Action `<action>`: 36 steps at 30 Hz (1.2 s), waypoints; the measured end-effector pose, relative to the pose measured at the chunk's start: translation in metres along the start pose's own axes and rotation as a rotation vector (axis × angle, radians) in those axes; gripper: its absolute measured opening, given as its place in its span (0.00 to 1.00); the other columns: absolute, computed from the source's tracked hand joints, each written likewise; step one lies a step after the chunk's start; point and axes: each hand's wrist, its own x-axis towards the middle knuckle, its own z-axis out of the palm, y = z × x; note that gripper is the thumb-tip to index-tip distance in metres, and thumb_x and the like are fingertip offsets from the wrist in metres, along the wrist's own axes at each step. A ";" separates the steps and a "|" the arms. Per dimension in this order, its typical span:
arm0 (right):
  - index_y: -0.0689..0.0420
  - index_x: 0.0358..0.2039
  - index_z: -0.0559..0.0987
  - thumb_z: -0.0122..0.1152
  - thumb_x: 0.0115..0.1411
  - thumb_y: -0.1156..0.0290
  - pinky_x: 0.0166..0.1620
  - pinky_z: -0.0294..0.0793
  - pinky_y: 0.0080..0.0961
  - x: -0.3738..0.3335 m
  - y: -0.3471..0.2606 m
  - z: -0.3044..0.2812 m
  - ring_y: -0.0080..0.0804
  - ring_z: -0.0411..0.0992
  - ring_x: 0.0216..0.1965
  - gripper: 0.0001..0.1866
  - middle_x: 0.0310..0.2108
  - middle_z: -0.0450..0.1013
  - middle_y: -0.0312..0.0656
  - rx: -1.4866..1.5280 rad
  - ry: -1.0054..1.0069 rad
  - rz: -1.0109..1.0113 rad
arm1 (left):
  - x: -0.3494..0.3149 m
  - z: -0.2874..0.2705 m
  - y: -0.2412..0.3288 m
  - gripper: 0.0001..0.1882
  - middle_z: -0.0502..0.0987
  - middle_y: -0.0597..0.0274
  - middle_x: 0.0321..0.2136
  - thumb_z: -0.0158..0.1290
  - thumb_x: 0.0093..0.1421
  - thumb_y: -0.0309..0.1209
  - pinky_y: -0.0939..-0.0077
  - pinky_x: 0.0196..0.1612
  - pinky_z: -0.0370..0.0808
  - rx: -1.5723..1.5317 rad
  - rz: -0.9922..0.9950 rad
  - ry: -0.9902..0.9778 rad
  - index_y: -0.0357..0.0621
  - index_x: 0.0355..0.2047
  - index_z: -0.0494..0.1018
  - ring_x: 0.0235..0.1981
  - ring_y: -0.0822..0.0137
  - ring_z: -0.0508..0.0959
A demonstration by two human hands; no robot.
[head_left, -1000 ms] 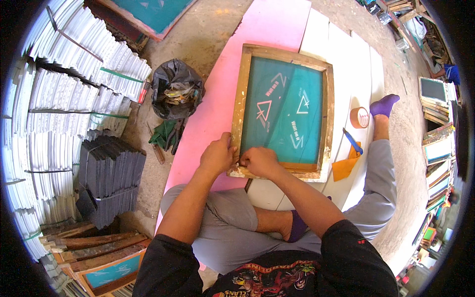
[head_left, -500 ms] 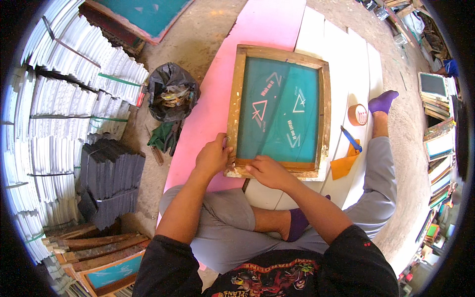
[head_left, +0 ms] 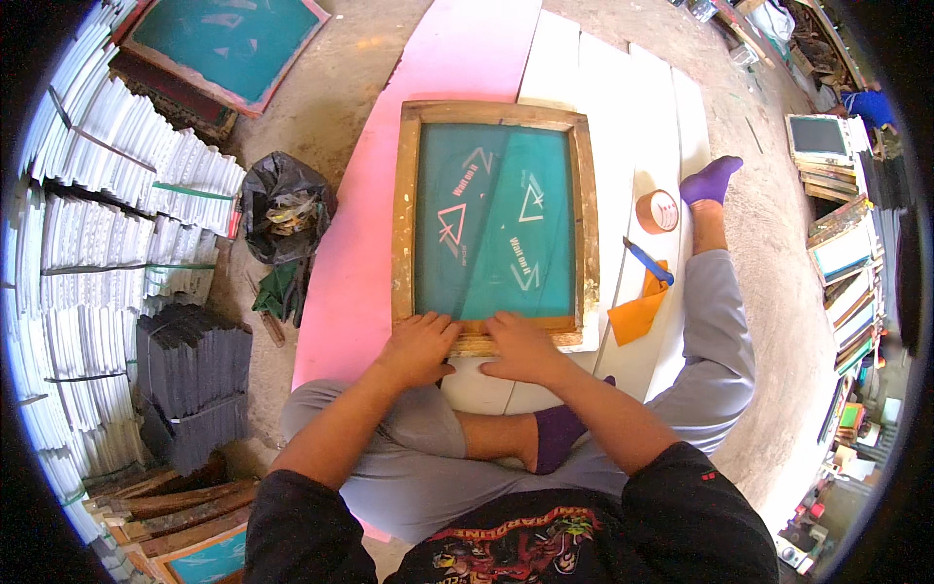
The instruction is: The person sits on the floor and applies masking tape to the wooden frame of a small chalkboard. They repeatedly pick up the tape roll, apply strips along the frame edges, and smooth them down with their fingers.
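A wooden screen-printing frame [head_left: 496, 224] with teal mesh and pale stencilled triangles and lettering lies in front of me. My left hand [head_left: 420, 348] is on its near rail, left of the middle, fingers over the top and thumb on the near side. Close beside it, my right hand [head_left: 518, 347] holds the same rail in a similar way. Both palms hide part of that rail. To the right of the frame lie a blue cutter knife [head_left: 647, 261], an orange piece of sheet material [head_left: 637, 316] and a roll of tape [head_left: 658, 211].
Beneath the frame are a pink panel [head_left: 355, 263] and white boards [head_left: 608, 117]. At left stand a black bag [head_left: 263, 229] of scraps, tied white stacks [head_left: 97, 234] and a dark stack [head_left: 195, 380]. My outstretched leg [head_left: 718, 321] borders the right; more frames [head_left: 844, 243] lean beyond.
My left hand has moved from the frame's near-left corner onto the near rail, beside my right hand. The frame sits slightly straighter. The whole view has shifted, moving the scene leftward.
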 end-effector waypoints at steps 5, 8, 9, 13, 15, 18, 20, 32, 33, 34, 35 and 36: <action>0.62 0.51 0.74 0.73 0.50 0.57 0.56 0.73 0.49 -0.036 0.025 -0.039 0.53 0.73 0.53 0.33 0.48 0.73 0.54 -0.182 -0.113 0.087 | 0.003 0.011 0.000 0.24 0.75 0.60 0.47 0.65 0.51 0.32 0.56 0.49 0.79 0.125 -0.026 0.001 0.46 0.50 0.76 0.53 0.57 0.75; 0.62 0.51 0.75 0.67 0.54 0.63 0.56 0.73 0.51 -0.048 0.041 -0.038 0.52 0.74 0.52 0.26 0.48 0.75 0.54 -0.270 -0.109 0.116 | 0.003 0.015 -0.003 0.23 0.75 0.60 0.47 0.64 0.51 0.32 0.54 0.49 0.79 0.120 -0.026 0.006 0.45 0.49 0.77 0.52 0.56 0.75; 0.62 0.49 0.75 0.65 0.56 0.65 0.55 0.73 0.52 -0.052 0.047 -0.032 0.51 0.74 0.52 0.22 0.48 0.75 0.53 -0.290 -0.088 0.119 | 0.004 0.016 -0.003 0.22 0.75 0.59 0.46 0.63 0.51 0.31 0.54 0.48 0.79 0.117 -0.026 0.014 0.45 0.48 0.77 0.52 0.55 0.75; 0.61 0.42 0.79 0.57 0.60 0.70 0.53 0.73 0.48 -0.065 0.053 -0.019 0.46 0.75 0.50 0.12 0.42 0.77 0.49 -0.585 0.103 -0.006 | 0.002 0.022 -0.004 0.24 0.76 0.56 0.46 0.62 0.51 0.32 0.52 0.48 0.78 0.142 -0.035 0.040 0.45 0.51 0.77 0.51 0.53 0.76; 0.61 0.38 0.81 0.56 0.60 0.69 0.53 0.72 0.45 -0.069 0.053 -0.011 0.44 0.75 0.49 0.11 0.39 0.78 0.48 -0.674 0.146 0.018 | 0.000 0.024 -0.004 0.22 0.77 0.56 0.45 0.60 0.51 0.31 0.53 0.47 0.78 0.170 -0.033 0.085 0.44 0.49 0.77 0.49 0.53 0.77; 0.61 0.37 0.81 0.57 0.59 0.69 0.51 0.72 0.43 -0.072 0.050 0.001 0.44 0.75 0.48 0.11 0.37 0.79 0.46 -0.769 0.236 0.106 | -0.003 0.026 0.003 0.13 0.76 0.57 0.41 0.55 0.54 0.27 0.55 0.44 0.79 0.218 -0.035 0.178 0.42 0.41 0.79 0.46 0.54 0.77; 0.61 0.38 0.81 0.57 0.58 0.70 0.49 0.72 0.42 -0.071 0.046 -0.002 0.44 0.75 0.48 0.11 0.38 0.79 0.46 -0.721 0.198 0.136 | -0.002 0.030 0.003 0.12 0.77 0.58 0.40 0.55 0.54 0.27 0.56 0.43 0.79 0.249 -0.034 0.195 0.42 0.40 0.79 0.45 0.54 0.78; 0.60 0.38 0.82 0.64 0.53 0.70 0.50 0.72 0.43 -0.065 0.048 -0.004 0.44 0.72 0.50 0.13 0.40 0.76 0.47 -0.499 0.166 0.176 | -0.004 0.028 0.013 0.09 0.79 0.56 0.39 0.57 0.54 0.28 0.59 0.48 0.77 0.328 -0.088 0.154 0.40 0.36 0.78 0.45 0.55 0.79; 0.60 0.39 0.82 0.64 0.53 0.70 0.51 0.72 0.44 -0.065 0.050 0.000 0.45 0.71 0.51 0.13 0.41 0.76 0.48 -0.489 0.197 0.176 | -0.004 0.028 0.013 0.10 0.78 0.56 0.39 0.58 0.54 0.29 0.59 0.49 0.77 0.267 -0.054 0.179 0.40 0.36 0.78 0.45 0.54 0.78; 0.61 0.40 0.80 0.65 0.50 0.71 0.51 0.71 0.43 -0.064 0.049 0.000 0.45 0.71 0.50 0.15 0.42 0.75 0.49 -0.489 0.203 0.143 | -0.003 0.024 0.013 0.10 0.78 0.55 0.39 0.58 0.54 0.30 0.59 0.49 0.77 0.206 -0.018 0.200 0.39 0.36 0.77 0.45 0.54 0.78; 0.62 0.40 0.78 0.65 0.48 0.73 0.52 0.71 0.43 -0.061 0.047 0.001 0.46 0.71 0.49 0.17 0.43 0.74 0.50 -0.489 0.210 0.110 | -0.001 0.022 0.013 0.11 0.78 0.55 0.40 0.59 0.54 0.31 0.59 0.49 0.77 0.145 0.018 0.222 0.39 0.36 0.77 0.46 0.53 0.78; 0.63 0.41 0.76 0.66 0.45 0.74 0.52 0.71 0.42 -0.058 0.043 0.002 0.47 0.71 0.49 0.20 0.44 0.73 0.51 -0.488 0.216 0.078 | 0.004 0.025 0.012 0.13 0.78 0.54 0.40 0.60 0.54 0.32 0.59 0.49 0.78 0.128 0.036 0.197 0.38 0.37 0.77 0.46 0.53 0.78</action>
